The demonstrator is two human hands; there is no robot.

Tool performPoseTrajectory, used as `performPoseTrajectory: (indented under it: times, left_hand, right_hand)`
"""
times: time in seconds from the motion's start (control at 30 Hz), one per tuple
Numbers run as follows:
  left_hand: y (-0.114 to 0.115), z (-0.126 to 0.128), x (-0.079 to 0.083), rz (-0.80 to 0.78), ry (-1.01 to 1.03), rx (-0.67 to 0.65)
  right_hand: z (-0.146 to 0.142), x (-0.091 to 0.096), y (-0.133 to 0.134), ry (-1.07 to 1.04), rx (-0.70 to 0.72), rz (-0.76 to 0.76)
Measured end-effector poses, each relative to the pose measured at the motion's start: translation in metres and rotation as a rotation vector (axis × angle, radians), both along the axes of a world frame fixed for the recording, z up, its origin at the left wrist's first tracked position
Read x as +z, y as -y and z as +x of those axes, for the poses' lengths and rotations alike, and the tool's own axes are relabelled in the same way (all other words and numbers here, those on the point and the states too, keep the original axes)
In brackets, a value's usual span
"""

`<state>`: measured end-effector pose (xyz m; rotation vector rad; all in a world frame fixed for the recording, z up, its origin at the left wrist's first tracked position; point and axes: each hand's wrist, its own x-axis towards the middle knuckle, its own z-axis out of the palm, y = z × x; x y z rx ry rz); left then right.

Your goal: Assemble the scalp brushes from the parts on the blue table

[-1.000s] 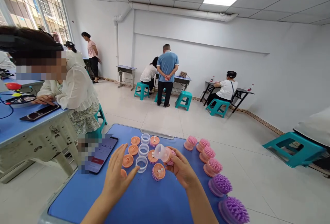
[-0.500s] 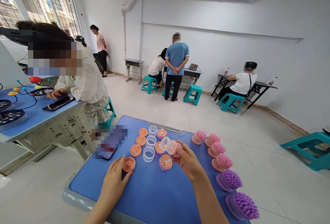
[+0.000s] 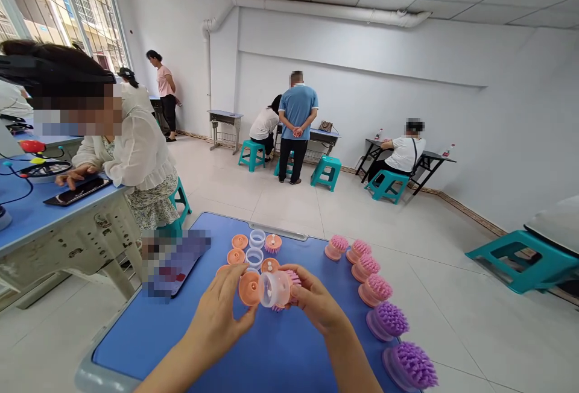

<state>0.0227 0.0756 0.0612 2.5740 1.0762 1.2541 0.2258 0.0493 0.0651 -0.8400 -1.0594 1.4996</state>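
Observation:
My left hand [image 3: 219,308] grips an orange round cap [image 3: 248,289] by its edge, its hollow side turned to the right. In my right hand [image 3: 319,304] is a scrubbing brush head with pink bristles [image 3: 294,276], tilted sideways, with a clear plastic ring [image 3: 272,292] on it. The ring's open end faces the cap and comes very close to it; whether they touch I cannot tell. Beyond my hands lie more orange caps [image 3: 236,256], clear rings [image 3: 257,243] and upturned brush heads [image 3: 273,242] in rows, some partly hidden by my fingers.
Along the blue table's [image 3: 149,339] right side stand pink brushes [image 3: 379,289] and purple brushes [image 3: 410,366], bristles up. A phone [image 3: 181,269] lies at the left edge. A person [image 3: 145,146] sits at the neighbouring table on the left. A teal stool [image 3: 520,260] is at right.
My left hand has lifted the orange cap off the table and moved right. My right hand has brought the brush head lower and turned the ring towards the cap. The view has shifted slightly.

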Motion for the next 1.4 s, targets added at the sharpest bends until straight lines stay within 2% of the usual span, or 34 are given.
performPoseTrajectory:
  times: [0.17, 0.3, 0.4, 0.53, 0.7, 1.0, 1.4]
  left_hand:
    - [0.001, 0.011, 0.003, -0.126, 0.129, -0.131]
    - [0.003, 0.021, -0.003, -0.238, 0.323, -0.252]
    - [0.004, 0.024, -0.009, -0.33, 0.395, -0.292]
    - [0.004, 0.021, -0.014, -0.37, 0.396, -0.261]
    - [0.005, 0.017, -0.013, -0.402, 0.373, -0.27]
    - [0.005, 0.016, -0.015, -0.314, 0.336, -0.246]
    - [0.002, 0.017, -0.011, -0.338, 0.331, -0.222]
  right_hand:
    - [0.004, -0.001, -0.002, -0.026, -0.014, -0.006]
    - [0.004, -0.001, -0.002, -0.032, -0.04, -0.026]
    - [0.005, -0.001, -0.002, -0.01, -0.077, -0.03]
    - [0.006, -0.003, -0.002, 0.014, -0.083, 0.01]
    - [0.008, -0.006, -0.002, 0.051, -0.094, 0.042]
    - [0.005, -0.003, 0.0, 0.081, -0.063, 0.055]
    - [0.005, 0.0, 0.0, 0.205, -0.041, 0.109]
